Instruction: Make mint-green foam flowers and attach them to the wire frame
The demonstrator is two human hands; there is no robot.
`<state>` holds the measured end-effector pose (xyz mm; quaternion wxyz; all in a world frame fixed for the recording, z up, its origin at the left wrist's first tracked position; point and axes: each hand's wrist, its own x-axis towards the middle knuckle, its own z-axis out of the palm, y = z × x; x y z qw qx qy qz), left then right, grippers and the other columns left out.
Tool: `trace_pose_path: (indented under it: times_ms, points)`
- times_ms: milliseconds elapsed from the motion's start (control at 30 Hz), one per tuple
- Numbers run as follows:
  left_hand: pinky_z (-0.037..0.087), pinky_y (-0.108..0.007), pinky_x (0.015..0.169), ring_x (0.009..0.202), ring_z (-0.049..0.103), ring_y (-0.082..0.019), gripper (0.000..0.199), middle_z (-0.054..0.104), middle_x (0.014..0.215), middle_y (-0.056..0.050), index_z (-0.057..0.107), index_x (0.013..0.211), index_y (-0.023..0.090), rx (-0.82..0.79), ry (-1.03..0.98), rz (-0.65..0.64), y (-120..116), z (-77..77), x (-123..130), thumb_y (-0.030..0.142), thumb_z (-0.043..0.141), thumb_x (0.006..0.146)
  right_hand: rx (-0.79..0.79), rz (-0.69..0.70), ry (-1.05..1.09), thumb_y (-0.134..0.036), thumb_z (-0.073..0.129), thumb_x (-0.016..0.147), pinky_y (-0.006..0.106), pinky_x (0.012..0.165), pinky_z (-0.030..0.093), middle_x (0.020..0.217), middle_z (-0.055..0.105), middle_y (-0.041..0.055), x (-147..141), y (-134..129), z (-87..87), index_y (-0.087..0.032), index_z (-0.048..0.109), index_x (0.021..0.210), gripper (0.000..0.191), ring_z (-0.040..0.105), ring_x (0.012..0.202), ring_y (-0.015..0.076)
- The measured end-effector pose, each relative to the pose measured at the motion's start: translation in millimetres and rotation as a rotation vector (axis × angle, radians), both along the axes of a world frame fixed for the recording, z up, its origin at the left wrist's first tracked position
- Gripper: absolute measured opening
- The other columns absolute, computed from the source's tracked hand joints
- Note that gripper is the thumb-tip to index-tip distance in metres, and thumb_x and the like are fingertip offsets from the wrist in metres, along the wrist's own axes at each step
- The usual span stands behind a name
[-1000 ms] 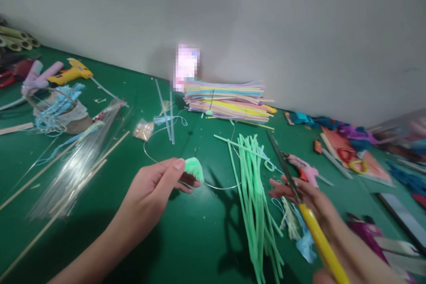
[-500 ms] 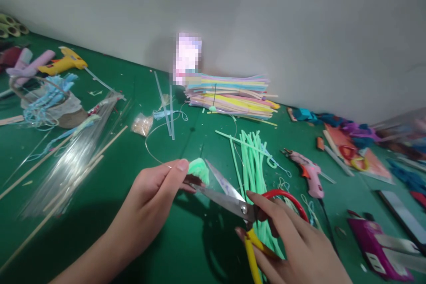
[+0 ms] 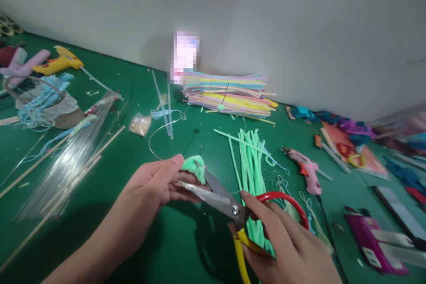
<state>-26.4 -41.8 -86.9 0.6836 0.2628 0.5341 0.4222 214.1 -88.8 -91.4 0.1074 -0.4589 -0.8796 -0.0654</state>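
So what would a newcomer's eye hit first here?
Probably the scissors, open around the green fuzzy piece at centre, between both hands. Next, the bright pixelated patch against the grey wall, then the bundle of green stems behind the scissors.

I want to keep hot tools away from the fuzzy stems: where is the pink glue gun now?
In the head view, the pink glue gun lies on the right, just beyond the right hand, right of the green stems.
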Motion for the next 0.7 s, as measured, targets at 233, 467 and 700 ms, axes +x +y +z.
trace_pose_path:
  times_ms: [233,467,700]
  points:
    - [0.066,-0.033,0.072,0.072,0.078,-0.028,0.039,0.08,0.087,-0.016,0.075,0.087,0.008,-0.061,-0.12,0.042,0.8,-5.2,-2.8,0.046,0.076,0.079,-0.029,-0.002,-0.034,-0.017,0.047,0.093,0.027,0.057,0.06,0.099,0.076,0.0114,2.9,2.5,6.6,-0.015,0.049,0.137,0.044,0.074,0.075,0.0213]
    - [0.066,-0.028,0.072,0.072,0.078,-0.024,0.033,0.08,0.088,-0.017,0.077,0.087,0.006,-0.005,-0.219,-0.015,2.9,-4.8,-4.3,0.035,0.063,0.092,-0.008,0.012,-0.046,-0.015,0.045,0.094,0.027,0.052,0.056,0.096,0.075,0.0104,4.3,5.2,7.8,-0.015,0.051,0.136,0.042,0.071,0.067,0.0194]
    - [0.066,-0.028,0.072,0.073,0.079,-0.025,0.032,0.08,0.088,-0.019,0.075,0.087,0.003,-0.054,-0.175,-0.003,3.0,0.8,-3.3,0.029,0.058,0.095,0.109,0.069,-0.156,-0.012,0.041,0.095,0.028,0.052,0.048,0.091,0.075,0.0092,3.8,12.8,14.1,-0.012,0.055,0.125,0.033,0.068,0.062,0.0173]
